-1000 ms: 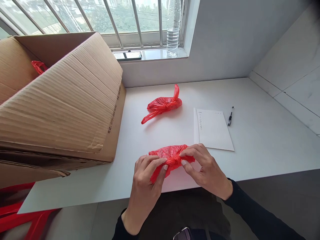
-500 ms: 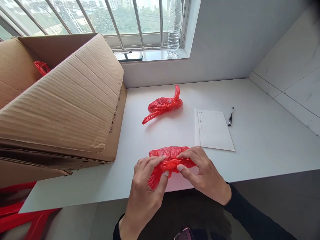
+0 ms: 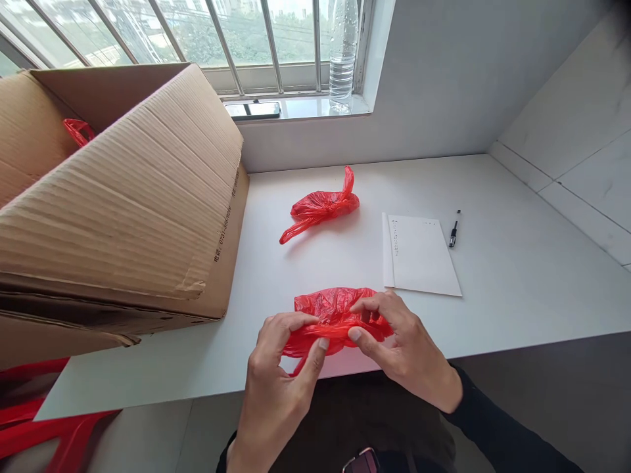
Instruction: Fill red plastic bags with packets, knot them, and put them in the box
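Observation:
A crumpled red plastic bag lies at the near edge of the white table. My left hand pinches its left end between thumb and fingers. My right hand grips the right end, fingers curled round the plastic. The bag is bunched and stretched between both hands. A second red bag, tied into a bundle, rests farther back in the middle of the table, apart from both hands.
A big open cardboard box fills the left side, a red bag inside. A white envelope and a pen lie right. A water bottle and phone sit on the sill. Red plastic lies below left.
My left hand has slid down and leftward, pulling the bag's left end toward the table edge. My right hand has shifted its grip slightly. The far bag has not moved.

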A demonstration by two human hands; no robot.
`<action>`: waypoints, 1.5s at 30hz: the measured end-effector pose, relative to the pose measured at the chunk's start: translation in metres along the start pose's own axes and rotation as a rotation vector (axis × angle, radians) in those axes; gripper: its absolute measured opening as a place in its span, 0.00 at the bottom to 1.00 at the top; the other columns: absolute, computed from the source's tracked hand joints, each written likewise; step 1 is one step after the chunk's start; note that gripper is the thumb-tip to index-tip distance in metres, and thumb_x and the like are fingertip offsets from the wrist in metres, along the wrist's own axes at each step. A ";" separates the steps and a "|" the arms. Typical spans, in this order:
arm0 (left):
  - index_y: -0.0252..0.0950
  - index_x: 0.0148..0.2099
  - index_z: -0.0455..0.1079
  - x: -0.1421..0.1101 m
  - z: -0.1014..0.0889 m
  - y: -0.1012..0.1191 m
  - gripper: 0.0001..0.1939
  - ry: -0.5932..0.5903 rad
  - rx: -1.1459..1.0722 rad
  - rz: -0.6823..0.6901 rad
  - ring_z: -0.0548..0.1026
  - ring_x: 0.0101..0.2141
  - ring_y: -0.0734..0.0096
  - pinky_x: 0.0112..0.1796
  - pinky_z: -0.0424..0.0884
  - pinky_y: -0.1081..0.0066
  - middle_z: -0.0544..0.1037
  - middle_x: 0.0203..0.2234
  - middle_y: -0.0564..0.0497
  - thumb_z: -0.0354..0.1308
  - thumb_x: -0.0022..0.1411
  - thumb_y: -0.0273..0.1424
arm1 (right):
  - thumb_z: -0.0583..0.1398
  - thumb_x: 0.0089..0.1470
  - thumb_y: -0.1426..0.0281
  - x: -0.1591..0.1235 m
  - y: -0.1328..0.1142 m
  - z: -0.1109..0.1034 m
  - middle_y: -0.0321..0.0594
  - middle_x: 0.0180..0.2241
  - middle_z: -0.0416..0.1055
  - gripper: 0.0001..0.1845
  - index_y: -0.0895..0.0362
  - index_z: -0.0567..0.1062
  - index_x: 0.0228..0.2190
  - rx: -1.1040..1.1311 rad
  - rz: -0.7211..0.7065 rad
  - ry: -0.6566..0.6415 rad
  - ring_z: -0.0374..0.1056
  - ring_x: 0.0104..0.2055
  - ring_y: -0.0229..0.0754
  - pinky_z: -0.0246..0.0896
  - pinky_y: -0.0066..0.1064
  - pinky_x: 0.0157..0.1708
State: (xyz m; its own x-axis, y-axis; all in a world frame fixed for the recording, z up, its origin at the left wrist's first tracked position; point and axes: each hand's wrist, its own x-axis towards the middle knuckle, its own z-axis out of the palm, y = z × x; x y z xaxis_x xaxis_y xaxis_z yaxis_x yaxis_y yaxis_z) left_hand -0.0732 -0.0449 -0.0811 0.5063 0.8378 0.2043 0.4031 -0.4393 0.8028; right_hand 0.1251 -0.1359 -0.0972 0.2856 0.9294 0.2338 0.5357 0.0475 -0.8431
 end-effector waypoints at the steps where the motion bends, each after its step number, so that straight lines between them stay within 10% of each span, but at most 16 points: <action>1: 0.47 0.46 0.74 0.000 0.000 0.001 0.05 0.001 0.005 0.025 0.78 0.44 0.68 0.42 0.75 0.70 0.78 0.42 0.54 0.63 0.68 0.34 | 0.62 0.66 0.64 0.001 -0.001 0.001 0.34 0.36 0.73 0.04 0.50 0.72 0.40 -0.003 -0.019 -0.012 0.64 0.39 0.43 0.60 0.41 0.44; 13: 0.46 0.45 0.74 -0.012 -0.008 -0.006 0.04 0.201 -0.312 -0.133 0.75 0.48 0.67 0.47 0.74 0.70 0.77 0.45 0.52 0.58 0.72 0.35 | 0.57 0.69 0.66 -0.001 -0.028 -0.017 0.36 0.35 0.70 0.06 0.50 0.69 0.36 0.015 0.035 0.111 0.66 0.39 0.42 0.61 0.35 0.33; 21: 0.45 0.44 0.73 -0.012 -0.009 0.012 0.03 -0.046 -0.055 0.055 0.76 0.36 0.74 0.34 0.74 0.78 0.77 0.35 0.55 0.60 0.70 0.31 | 0.59 0.68 0.65 0.004 -0.027 -0.014 0.32 0.39 0.75 0.03 0.48 0.74 0.43 -0.093 -0.017 -0.187 0.68 0.43 0.43 0.58 0.44 0.51; 29: 0.45 0.43 0.74 -0.023 -0.007 0.012 0.02 0.070 -0.120 -0.067 0.77 0.35 0.74 0.34 0.73 0.80 0.77 0.36 0.55 0.60 0.71 0.33 | 0.60 0.68 0.61 -0.002 -0.026 -0.028 0.32 0.36 0.71 0.09 0.51 0.73 0.36 0.057 0.112 -0.488 0.63 0.41 0.41 0.57 0.38 0.46; 36: 0.44 0.46 0.73 -0.023 -0.018 0.009 0.11 0.418 -0.485 -0.400 0.78 0.43 0.67 0.45 0.73 0.76 0.79 0.40 0.53 0.66 0.65 0.41 | 0.56 0.70 0.54 0.002 -0.028 -0.047 0.33 0.35 0.69 0.16 0.51 0.70 0.35 0.170 0.326 -0.286 0.64 0.37 0.38 0.57 0.30 0.31; 40: 0.45 0.54 0.73 -0.020 -0.018 0.022 0.22 0.350 -0.506 -0.473 0.78 0.46 0.61 0.47 0.72 0.70 0.79 0.44 0.51 0.69 0.60 0.42 | 0.55 0.69 0.53 -0.003 -0.028 -0.046 0.33 0.35 0.69 0.15 0.50 0.69 0.37 0.229 0.367 -0.214 0.63 0.33 0.37 0.53 0.29 0.24; 45: 0.45 0.40 0.76 -0.018 -0.023 0.033 0.09 0.250 -0.103 -0.316 0.73 0.36 0.66 0.40 0.69 0.70 0.75 0.34 0.54 0.66 0.62 0.43 | 0.60 0.68 0.60 -0.009 -0.031 -0.041 0.31 0.35 0.67 0.07 0.48 0.70 0.39 0.241 0.231 -0.029 0.65 0.36 0.35 0.63 0.27 0.33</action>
State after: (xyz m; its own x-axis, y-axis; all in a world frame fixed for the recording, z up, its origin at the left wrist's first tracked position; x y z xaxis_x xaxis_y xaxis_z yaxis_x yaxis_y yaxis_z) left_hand -0.0866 -0.0668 -0.0454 0.1641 0.9847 0.0583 0.4238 -0.1237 0.8973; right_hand 0.1385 -0.1608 -0.0534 0.3533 0.9354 0.0121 0.2554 -0.0840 -0.9632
